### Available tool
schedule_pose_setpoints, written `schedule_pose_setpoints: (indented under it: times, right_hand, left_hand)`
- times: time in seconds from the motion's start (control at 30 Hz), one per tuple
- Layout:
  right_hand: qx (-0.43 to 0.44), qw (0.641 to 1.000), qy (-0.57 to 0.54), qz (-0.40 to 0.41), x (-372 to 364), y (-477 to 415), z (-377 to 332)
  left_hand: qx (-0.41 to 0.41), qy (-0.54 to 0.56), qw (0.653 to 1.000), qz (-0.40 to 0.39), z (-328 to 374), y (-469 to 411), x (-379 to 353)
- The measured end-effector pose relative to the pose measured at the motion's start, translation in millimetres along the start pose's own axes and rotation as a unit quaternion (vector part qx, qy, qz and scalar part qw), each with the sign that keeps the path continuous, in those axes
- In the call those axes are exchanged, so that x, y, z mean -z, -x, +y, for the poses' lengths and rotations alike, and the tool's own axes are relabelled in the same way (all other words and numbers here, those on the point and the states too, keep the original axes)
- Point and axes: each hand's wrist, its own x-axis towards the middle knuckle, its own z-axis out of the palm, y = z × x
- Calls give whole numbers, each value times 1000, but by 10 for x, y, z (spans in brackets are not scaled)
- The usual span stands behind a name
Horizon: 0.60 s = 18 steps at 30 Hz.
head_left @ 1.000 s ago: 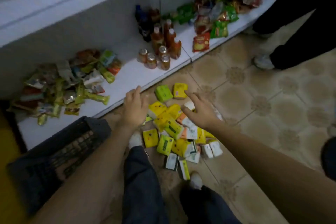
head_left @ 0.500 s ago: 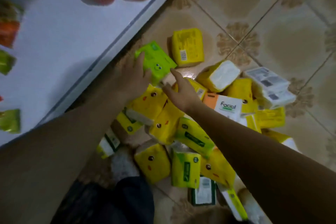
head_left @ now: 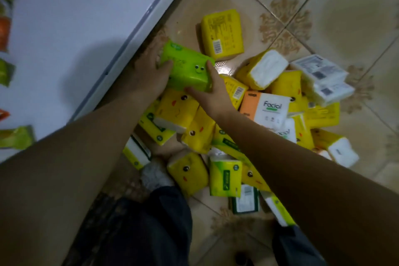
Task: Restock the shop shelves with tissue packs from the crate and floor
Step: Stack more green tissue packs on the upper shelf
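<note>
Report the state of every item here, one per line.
green pack: gripped between both hands, face up.
left hand: grips the green pack's left end.
right hand: grips its near right corner.
lone yellow pack: flat on the floor, barcode up, untouched.
Facial pack: lying on yellow packs, label up.

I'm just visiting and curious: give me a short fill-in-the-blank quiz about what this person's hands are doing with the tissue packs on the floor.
1. The left hand and right hand together grip a ___ tissue pack with a cartoon face.
2. The orange pack in the heap is printed with the word ___.
3. The single pack lying just beyond the hands, barcode up, is coloured ___.
4. The white shelf lies on the heap's ___ side.

Missing words: green; Facial; yellow; left.
</note>
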Motion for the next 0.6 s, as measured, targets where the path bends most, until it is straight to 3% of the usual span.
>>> schedule_pose_setpoints:
  times: [0.1, 0.3, 0.4, 0.6]
  right_hand:
    - [-3, 998, 66, 0, 321, 659, -190]
    - [5, 990, 132, -42, 1127, 2095, -886]
    - [40, 983, 163, -73, 1614, 2889, -1495]
    - [202, 944, 232, -122, 2274, 4378, -2825]
  left_hand:
    - [3, -28, 1000, -9, 356, 636, 11]
    - [85, 167, 982, -17, 1141, 2321, 39]
    - [88, 216, 971, 45, 1837, 3266, 208]
    - [4, 280, 943, 179, 3137, 4893, 723]
